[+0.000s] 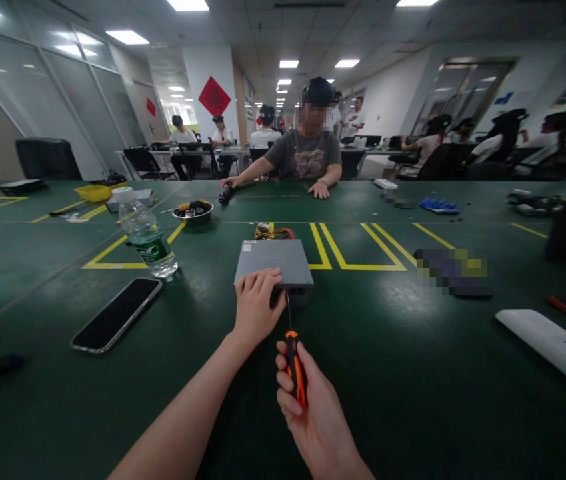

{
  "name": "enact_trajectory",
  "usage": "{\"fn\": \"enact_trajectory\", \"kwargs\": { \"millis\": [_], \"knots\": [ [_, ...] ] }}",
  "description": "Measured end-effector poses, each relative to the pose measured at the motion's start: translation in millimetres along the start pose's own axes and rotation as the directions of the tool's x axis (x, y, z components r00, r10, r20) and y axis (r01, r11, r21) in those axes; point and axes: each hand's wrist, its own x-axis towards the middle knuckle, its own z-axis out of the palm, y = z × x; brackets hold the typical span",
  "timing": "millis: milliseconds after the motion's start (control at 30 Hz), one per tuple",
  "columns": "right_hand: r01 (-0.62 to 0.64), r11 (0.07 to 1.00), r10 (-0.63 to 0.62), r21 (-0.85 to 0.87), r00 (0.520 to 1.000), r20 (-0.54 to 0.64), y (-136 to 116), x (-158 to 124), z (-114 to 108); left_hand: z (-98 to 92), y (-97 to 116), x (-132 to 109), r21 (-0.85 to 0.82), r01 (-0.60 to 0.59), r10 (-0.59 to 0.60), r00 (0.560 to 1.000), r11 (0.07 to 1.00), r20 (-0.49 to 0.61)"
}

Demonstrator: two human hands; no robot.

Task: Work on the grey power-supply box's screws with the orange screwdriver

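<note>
A grey metal computer power supply [283,257] lies flat on the green table, its bundle of coloured cables [275,232] at the far side. My left hand [259,301] steadies it, fingers over the top and thumb against the near face. In my right hand [307,393] is a screwdriver [295,370] with an orange and black handle, fingers wrapped round it. Its thin shaft points away from me, and the tip meets the near face of the power supply beside my left thumb. Whether a screw sits under the tip is too small to tell.
A water bottle [147,237] and a phone [117,315] are to the left. Behind them stands a metal bowl [203,217] with tools. Across the table a person [305,150] rests one hand on a dark cylindrical object [225,193]. A white elongated object [553,347] lies right.
</note>
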Motion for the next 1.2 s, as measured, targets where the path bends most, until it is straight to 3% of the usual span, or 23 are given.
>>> {"fn": "enact_trajectory", "kwargs": {
  "millis": [167,433,833,1000,1200],
  "knots": [
    [0.083,0.996,-0.083,-0.024,0.997,0.006,2,3,-4,-1.1,1,0,0.001,-0.005,0.005,1.000,1.000,0.003],
    [-0.036,0.996,0.029,0.085,0.997,0.076,-6,1,-3,-1.1,1,1,0.006,-0.005,0.005,1.000,1.000,0.002],
    [-0.054,0.995,0.044,0.086,0.991,0.123,-9,2,-11,-1.1,1,0,0.010,-0.007,0.007,1.000,1.000,-0.003],
    [0.013,0.998,-0.020,0.069,0.995,0.099,-15,1,-25,-1.2,0,0,0.007,-0.010,0.010,1.000,1.000,0.001],
    [0.046,0.994,-0.056,0.099,0.994,0.092,-22,-1,-25,-1.6,1,0,0.012,-0.004,0.004,1.000,1.000,0.006]
  ]
}}
